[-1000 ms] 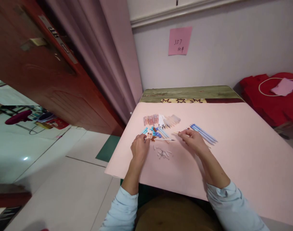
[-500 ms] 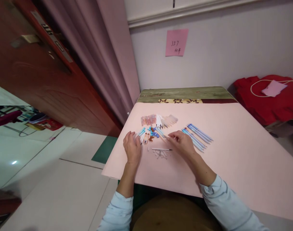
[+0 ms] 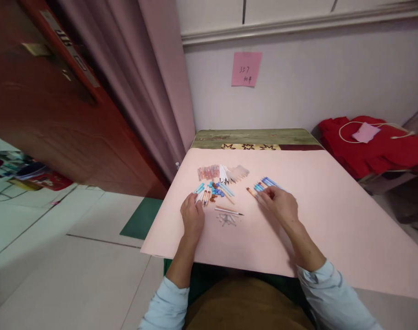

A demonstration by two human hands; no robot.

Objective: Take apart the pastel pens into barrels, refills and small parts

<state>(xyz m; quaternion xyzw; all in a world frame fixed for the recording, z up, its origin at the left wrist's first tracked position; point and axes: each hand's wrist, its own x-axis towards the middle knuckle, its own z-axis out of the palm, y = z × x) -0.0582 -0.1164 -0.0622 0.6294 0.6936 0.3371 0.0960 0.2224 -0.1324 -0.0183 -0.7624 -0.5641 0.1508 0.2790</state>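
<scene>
Pen parts lie on a pink sheet over a table. My left hand rests at a pile of small blue, orange and white pen pieces, its fingers curled on a white piece. My right hand lies over a row of blue pens, fingers bent down onto them; whether it grips one I cannot see. Between the hands lie a thin refill and several tiny white bits. Behind them lies a fan of clear and reddish tubes.
A pink note hangs on the wall behind the table. A red bag with a white cord sits at the right. A dark red door and a mauve curtain stand at the left, above a tiled floor.
My right hand has gone from the middle pile back right onto the blue pens. My left hand has stayed at the small pieces. The head has tilted, shifting the scene a little.
</scene>
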